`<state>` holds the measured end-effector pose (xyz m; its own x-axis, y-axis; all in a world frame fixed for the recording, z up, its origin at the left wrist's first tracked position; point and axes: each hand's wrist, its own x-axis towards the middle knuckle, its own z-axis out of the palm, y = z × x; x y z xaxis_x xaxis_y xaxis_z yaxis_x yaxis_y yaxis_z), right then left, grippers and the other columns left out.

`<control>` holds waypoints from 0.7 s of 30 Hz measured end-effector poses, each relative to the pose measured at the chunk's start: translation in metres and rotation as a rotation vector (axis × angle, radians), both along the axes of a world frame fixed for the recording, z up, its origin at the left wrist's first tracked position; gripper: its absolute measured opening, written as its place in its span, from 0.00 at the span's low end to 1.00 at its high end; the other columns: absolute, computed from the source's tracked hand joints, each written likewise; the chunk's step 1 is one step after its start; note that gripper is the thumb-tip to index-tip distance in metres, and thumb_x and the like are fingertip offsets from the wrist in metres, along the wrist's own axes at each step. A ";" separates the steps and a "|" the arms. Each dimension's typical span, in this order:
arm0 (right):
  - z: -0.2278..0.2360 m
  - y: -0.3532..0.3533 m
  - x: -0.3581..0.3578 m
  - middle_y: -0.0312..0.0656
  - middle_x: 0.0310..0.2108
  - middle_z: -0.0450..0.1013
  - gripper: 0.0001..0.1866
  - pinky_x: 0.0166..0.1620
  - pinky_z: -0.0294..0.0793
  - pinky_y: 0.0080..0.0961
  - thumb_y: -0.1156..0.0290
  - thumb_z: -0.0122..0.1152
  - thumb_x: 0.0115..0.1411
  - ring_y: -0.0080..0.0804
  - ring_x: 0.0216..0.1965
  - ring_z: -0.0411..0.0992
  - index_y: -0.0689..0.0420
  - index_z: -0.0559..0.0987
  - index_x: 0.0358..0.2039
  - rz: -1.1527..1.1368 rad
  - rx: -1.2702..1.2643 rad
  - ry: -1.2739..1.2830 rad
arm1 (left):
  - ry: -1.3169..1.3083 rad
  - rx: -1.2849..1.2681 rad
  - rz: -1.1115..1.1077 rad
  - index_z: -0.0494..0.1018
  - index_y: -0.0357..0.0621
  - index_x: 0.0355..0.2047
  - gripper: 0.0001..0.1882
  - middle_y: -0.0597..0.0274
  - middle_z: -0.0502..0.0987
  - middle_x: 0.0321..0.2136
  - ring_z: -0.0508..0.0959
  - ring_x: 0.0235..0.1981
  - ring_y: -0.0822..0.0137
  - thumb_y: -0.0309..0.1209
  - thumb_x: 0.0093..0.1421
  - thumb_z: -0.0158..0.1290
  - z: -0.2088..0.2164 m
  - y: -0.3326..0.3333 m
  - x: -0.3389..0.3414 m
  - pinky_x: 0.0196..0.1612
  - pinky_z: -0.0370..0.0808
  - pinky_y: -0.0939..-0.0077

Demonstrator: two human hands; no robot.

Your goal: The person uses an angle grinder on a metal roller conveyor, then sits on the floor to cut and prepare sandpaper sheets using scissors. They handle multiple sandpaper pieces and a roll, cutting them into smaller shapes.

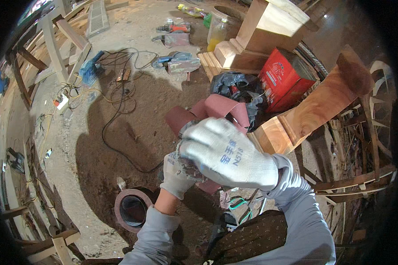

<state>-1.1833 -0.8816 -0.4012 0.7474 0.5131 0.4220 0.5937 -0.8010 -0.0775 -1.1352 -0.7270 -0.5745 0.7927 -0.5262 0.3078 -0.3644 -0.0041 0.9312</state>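
Both my hands wear white knitted gloves and meet in the middle of the view. My right hand [227,152] lies over the left, its fingers curled together. My left hand [177,176] is closed below it, around something greyish that the right hand mostly covers. Reddish-brown sandpaper [227,107] loops out in a bent strip just beyond my fingers, and another part of it shows below my hands. Whether the strip runs into my grip is hidden. A roll of sandpaper [119,210] stands on the ground beside my left forearm.
Carved wooden posts [314,106] lie at the right, near a red box [281,81] and a black plastic bag [234,81]. Power tools [177,62] rest on the ground ahead. A black cord [105,132] curves toward my left hand. Timber frames [55,48] stand at the left.
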 end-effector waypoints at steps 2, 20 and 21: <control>-0.001 -0.003 -0.005 0.35 0.38 0.67 0.13 0.49 0.67 0.37 0.57 0.61 0.52 0.37 0.45 0.67 0.46 0.76 0.38 -0.191 -0.032 -0.113 | 0.001 0.015 -0.084 0.71 0.38 0.56 0.27 0.59 0.81 0.46 0.82 0.46 0.67 0.27 0.56 0.65 0.023 0.000 -0.002 0.49 0.80 0.68; 0.019 -0.009 -0.005 0.45 0.41 0.73 0.13 0.49 0.67 0.46 0.75 0.70 0.44 0.50 0.46 0.69 0.57 0.78 0.33 -0.150 -0.060 0.221 | -0.315 0.415 -0.039 0.72 0.46 0.51 0.26 0.53 0.82 0.32 0.83 0.33 0.50 0.40 0.53 0.60 0.041 -0.024 -0.002 0.35 0.79 0.55; 0.020 -0.001 -0.004 0.46 0.41 0.73 0.14 0.51 0.67 0.46 0.75 0.68 0.45 0.52 0.47 0.69 0.58 0.77 0.35 -0.100 -0.011 0.152 | -0.302 0.371 -0.003 0.74 0.47 0.49 0.23 0.53 0.82 0.31 0.83 0.33 0.50 0.40 0.54 0.59 0.041 -0.022 -0.002 0.35 0.79 0.55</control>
<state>-1.1872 -0.8823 -0.3812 0.8497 0.4370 0.2951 0.4930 -0.8568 -0.1509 -1.1370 -0.7489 -0.5332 0.6954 -0.6460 0.3147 -0.6186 -0.3154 0.7196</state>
